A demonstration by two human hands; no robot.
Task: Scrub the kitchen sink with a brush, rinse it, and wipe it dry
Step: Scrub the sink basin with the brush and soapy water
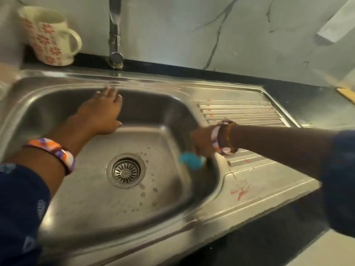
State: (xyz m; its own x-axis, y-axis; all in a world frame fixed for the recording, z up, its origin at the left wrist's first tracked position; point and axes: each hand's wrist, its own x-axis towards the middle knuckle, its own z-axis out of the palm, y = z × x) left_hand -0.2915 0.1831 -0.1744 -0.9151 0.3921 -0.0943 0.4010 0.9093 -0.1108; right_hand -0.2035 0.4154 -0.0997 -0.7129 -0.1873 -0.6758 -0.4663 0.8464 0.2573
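Observation:
The steel sink [92, 204] fills the view, with a round drain [125, 170] in its floor and water drops around it. My left hand [101, 112] lies flat with spread fingers against the basin's back wall, just under the rim. My right hand [201, 143] reaches down into the basin's right side and grips a turquoise brush [191, 161], which is blurred, against the right wall.
A tap [115, 35] stands behind the basin at the back rim. A flowered mug [48, 35] sits at the back left. The ribbed drainboard [242, 112] on the right carries red smears [241, 190]. A black counter [269, 237] borders the front and right.

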